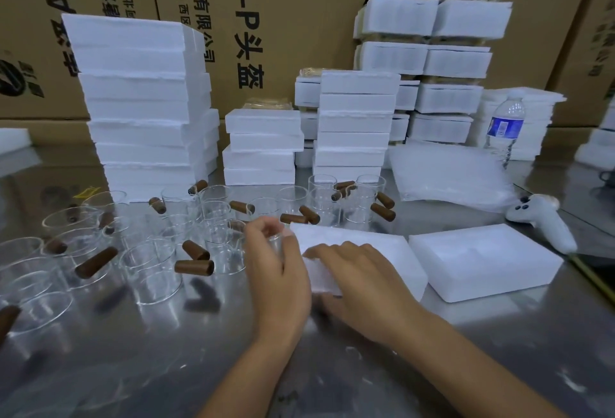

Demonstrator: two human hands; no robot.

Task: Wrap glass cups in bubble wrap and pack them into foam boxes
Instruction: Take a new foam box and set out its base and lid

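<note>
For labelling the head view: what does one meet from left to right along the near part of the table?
Loose glass cups → left hand gripping one cup → right hand on bubble wrap → open foam box → white controller.

**One head view, forward and down.**
Your worn wide-angle camera sits close above your left hand [276, 271] and right hand [362, 281] at the near edge of the shiny steel counter [366, 367], facing the brown printed cardboard cartons [299, 1] behind its far edge.
</note>
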